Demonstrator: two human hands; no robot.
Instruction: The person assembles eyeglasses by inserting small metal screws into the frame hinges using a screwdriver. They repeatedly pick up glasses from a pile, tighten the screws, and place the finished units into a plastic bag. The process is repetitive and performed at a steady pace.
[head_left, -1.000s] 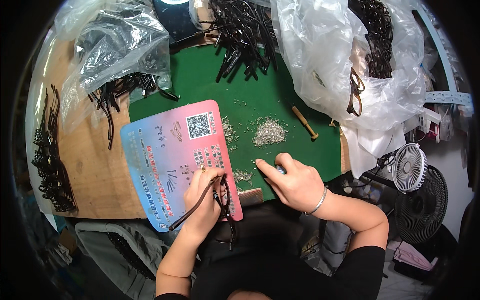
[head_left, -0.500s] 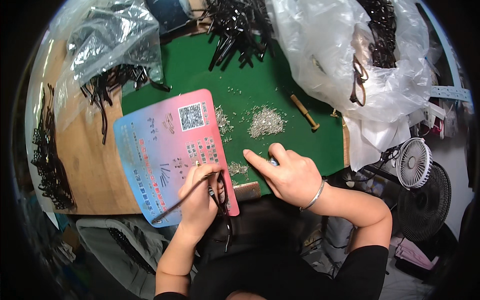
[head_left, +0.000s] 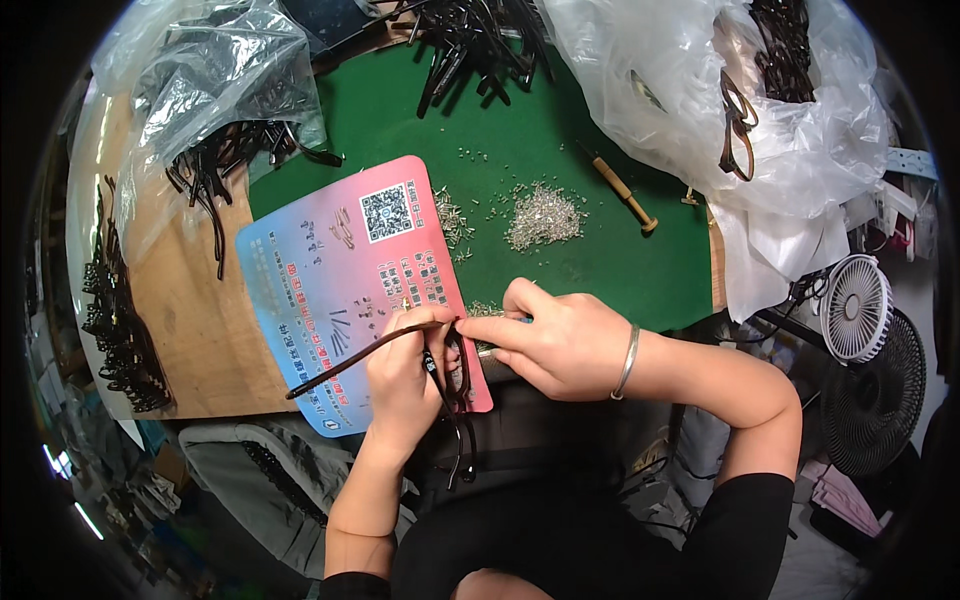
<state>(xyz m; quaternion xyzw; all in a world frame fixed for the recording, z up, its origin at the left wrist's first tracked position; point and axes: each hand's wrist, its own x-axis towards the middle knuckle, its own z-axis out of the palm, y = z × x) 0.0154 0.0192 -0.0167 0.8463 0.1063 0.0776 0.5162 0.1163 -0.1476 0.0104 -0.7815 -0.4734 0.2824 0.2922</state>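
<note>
My left hand [head_left: 402, 375] is closed round a dark brown eyeglass frame [head_left: 372, 357]; one temple sticks out to the lower left, and the rest hangs below the fingers. Against the frame's upper corner rests the outstretched index fingertip of my right hand [head_left: 565, 345]. The other right fingers are curled round a small bluish thing, mostly hidden. Both hands are over the near edge of a pink and blue printed mat [head_left: 270, 290]. Beyond my right hand is a heap of tiny silver screws [head_left: 545, 217], with smaller heaps beside the mat.
On the green work surface [head_left: 385, 110] lies a brass-coloured screwdriver [head_left: 625, 194]. Dark temples [head_left: 470, 45] are piled at the back. Clear plastic bags with frame parts stand back left [head_left: 225, 75] and right [head_left: 660, 110]. More dark parts [head_left: 120, 310] line the left edge; a white fan [head_left: 857, 308] is at right.
My right hand has moved left and slightly down, bringing its index fingertip from above the green surface to the eyeglass frame. My left hand still holds the frame.
</note>
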